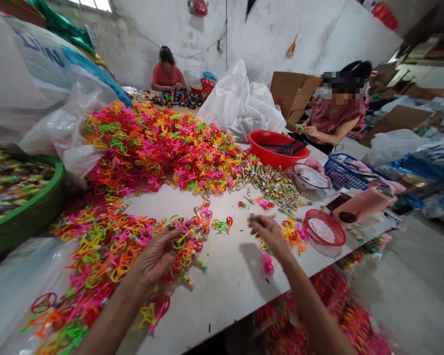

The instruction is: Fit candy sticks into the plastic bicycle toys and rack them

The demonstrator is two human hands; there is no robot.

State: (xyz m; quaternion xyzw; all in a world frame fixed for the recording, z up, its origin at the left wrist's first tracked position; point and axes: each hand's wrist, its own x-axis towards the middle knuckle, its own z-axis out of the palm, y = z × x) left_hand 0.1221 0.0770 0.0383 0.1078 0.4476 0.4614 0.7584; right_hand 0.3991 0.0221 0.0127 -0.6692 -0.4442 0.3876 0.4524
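— Left grip (pixel 158 256): what does it have?
— Thumb and fingers are pinched around a wheeled plastic piece (pixel 182 231), pink and yellow-green, just above the left part of the bench (pixel 222 271).
— And the right grip (pixel 268 234)?
— Its fingers are bent, tips close together above the bench to the right; whether anything is between them, I cannot tell.
— How far along is the work?
— Far from done, I'd judge. One big heap of coloured pieces (pixel 155 148) fills the far left, a loose spread (pixel 111 251) covers the near left, and a pile of small tubes (pixel 274 185) lies far right.
— Anything finished?
— Perhaps the small cluster (pixel 294 234) right of the right grip, though I can't be certain.
— Which way does the held piece point?
— Its ring seems to sit near, the pink part reaching far and right, so the long axis probably slants that way. The green piece (pixel 221 226) mid-bench is clearer: it lies left to right.
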